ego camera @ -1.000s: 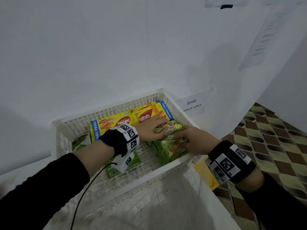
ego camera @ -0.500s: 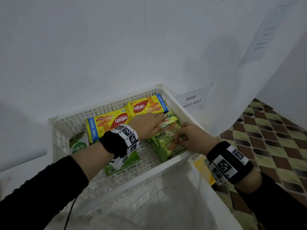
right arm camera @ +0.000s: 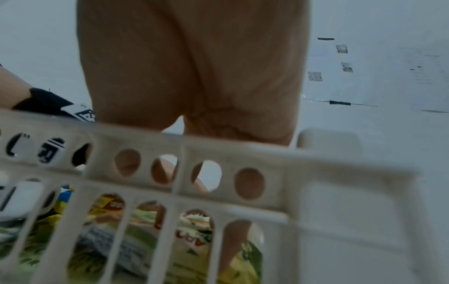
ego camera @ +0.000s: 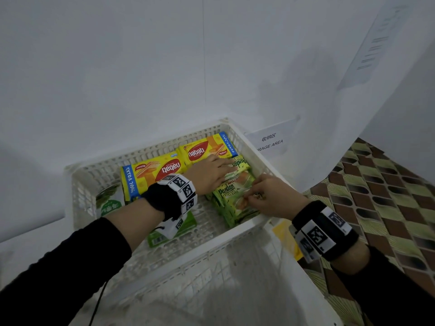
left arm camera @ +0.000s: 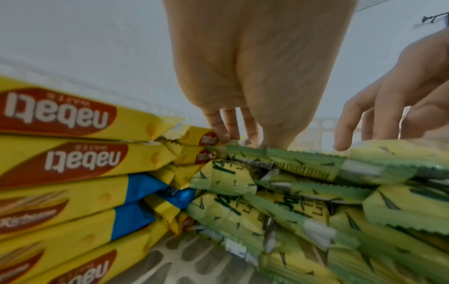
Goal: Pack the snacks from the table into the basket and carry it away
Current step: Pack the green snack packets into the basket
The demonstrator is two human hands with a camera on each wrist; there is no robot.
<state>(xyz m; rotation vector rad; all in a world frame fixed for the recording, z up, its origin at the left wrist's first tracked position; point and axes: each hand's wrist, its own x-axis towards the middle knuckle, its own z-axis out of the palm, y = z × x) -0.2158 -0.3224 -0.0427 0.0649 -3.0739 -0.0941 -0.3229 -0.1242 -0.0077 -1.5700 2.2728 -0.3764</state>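
Note:
A white perforated basket (ego camera: 223, 236) holds yellow Nabati wafer packs (ego camera: 150, 175) along its far side and a stack of green pandan cake packs (ego camera: 231, 196) on the right. My left hand (ego camera: 226, 164) lies with straight fingers on the far end of the top pandan pack. My right hand (ego camera: 256, 191) pinches that pack's near end with curled fingers. In the left wrist view my left hand's fingertips (left arm camera: 218, 134) touch the stack (left arm camera: 303, 169) beside the Nabati packs (left arm camera: 73, 159). The right wrist view looks through the basket wall (right arm camera: 243, 153) at the pandan packs (right arm camera: 189, 240).
Green boxes (ego camera: 188, 224) and a green-and-white pack (ego camera: 109, 201) lie in the basket's left half. A storage-area sign (ego camera: 268, 142) is on the wall behind. A hanging paper sheet (ego camera: 353, 114) is at the right, above patterned floor (ego camera: 388, 184). Another white mesh basket (ego camera: 211, 290) is in front.
The top pandan pack has settled flatter onto the stack. My left hand slid toward its far end, and my right hand's fingers curled onto its near end.

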